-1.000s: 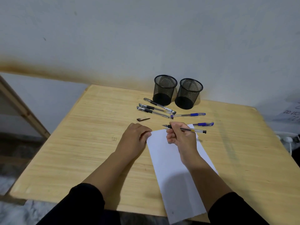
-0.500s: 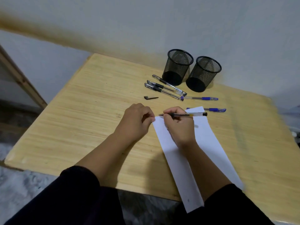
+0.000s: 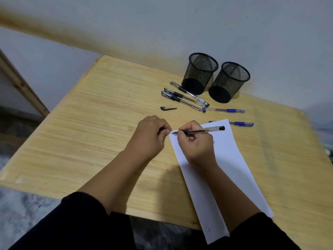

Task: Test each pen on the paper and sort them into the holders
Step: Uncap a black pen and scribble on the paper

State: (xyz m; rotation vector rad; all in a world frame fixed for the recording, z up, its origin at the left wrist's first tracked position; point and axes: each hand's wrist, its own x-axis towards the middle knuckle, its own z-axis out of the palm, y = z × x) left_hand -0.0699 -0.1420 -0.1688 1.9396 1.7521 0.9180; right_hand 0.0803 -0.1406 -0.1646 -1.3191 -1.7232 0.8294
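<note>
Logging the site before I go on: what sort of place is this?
Probably a plain indoor room with a makeshift desk: a bare wooden table pushed against a stained wall, holding only two mesh pen holders, pens and a paper sheet.

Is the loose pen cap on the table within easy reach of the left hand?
Probably yes: the pen cap lies just beyond the left hand on bare table, nothing between, though that hand is holding the paper.

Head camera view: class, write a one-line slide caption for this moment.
Right hand puts a clear black-capped pen to the white paper strip while the left hand steadies its corner.
</note>
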